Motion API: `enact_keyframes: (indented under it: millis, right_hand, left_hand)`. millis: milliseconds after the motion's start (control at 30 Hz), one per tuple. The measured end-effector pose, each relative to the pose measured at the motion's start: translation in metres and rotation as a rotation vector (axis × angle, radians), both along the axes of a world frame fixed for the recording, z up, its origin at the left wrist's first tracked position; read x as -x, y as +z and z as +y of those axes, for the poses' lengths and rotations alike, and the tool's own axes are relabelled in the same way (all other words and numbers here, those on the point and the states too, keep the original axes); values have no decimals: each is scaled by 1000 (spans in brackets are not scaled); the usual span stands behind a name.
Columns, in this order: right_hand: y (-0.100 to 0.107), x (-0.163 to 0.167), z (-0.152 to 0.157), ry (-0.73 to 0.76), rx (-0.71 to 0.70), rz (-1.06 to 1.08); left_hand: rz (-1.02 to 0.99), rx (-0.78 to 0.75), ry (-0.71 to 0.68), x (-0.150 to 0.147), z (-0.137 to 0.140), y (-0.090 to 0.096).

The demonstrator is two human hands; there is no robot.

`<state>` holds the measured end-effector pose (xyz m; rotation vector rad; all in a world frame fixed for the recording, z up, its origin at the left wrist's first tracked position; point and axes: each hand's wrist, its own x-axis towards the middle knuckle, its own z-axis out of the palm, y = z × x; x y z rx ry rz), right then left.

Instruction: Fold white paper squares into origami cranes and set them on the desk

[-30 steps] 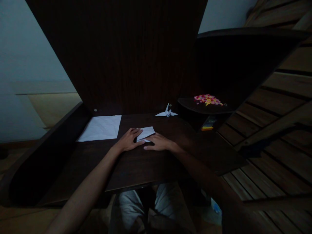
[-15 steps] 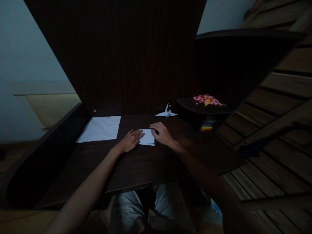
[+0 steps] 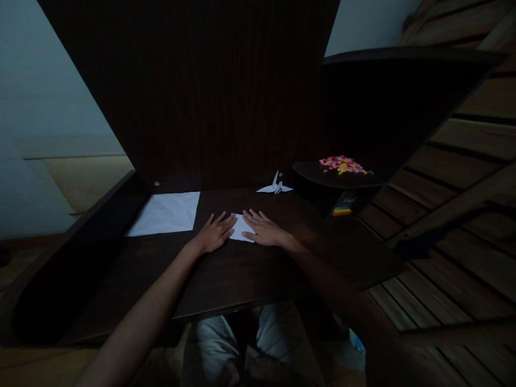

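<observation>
A small folded piece of white paper [image 3: 238, 230] lies on the dark wooden desk [image 3: 242, 274]. My left hand [image 3: 216, 232] rests flat across its left side, fingers spread. On the right side of the paper lies my right hand [image 3: 262, 228], palm down with the fingers stretched out and the thumb apart. Both hands cover the paper's side edges, so only its middle shows. Behind my right hand, near the back panel, stands a white origami crane [image 3: 276, 186].
Larger white sheets of paper [image 3: 167, 212] lie at the back left of the desk. A small corner shelf [image 3: 318, 176] on the right bears a heap of pink, red and yellow pieces [image 3: 342, 164]. A tall dark panel [image 3: 226, 107] closes off the back.
My right hand has gone from gripping the paper's upper right corner to lying flat over its right side. The left hand's fingers have spread a little; it stays in place.
</observation>
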<state>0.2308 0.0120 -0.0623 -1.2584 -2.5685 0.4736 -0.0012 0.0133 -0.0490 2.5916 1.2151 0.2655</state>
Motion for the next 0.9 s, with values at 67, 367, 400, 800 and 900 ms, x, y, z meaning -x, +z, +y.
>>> enact_keyframes:
  millis: [67, 367, 400, 800, 900]
  right_hand:
    - [-1, 0, -1, -12, -17, 23]
    - [10, 4, -2, -175, -146, 223]
    - [10, 4, -1, -194, -141, 263]
    - [2, 5, 8, -226, 7, 598]
    - [1, 6, 7, -231, 26, 643]
  left_hand:
    - [12, 8, 9, 0, 0, 0]
    - [-43, -71, 93, 5, 6, -5]
    - [-64, -84, 110, 5, 7, -6]
    - [-484, 75, 103, -8, 0, 3]
    - [-667, 180, 113, -12, -3, 5]
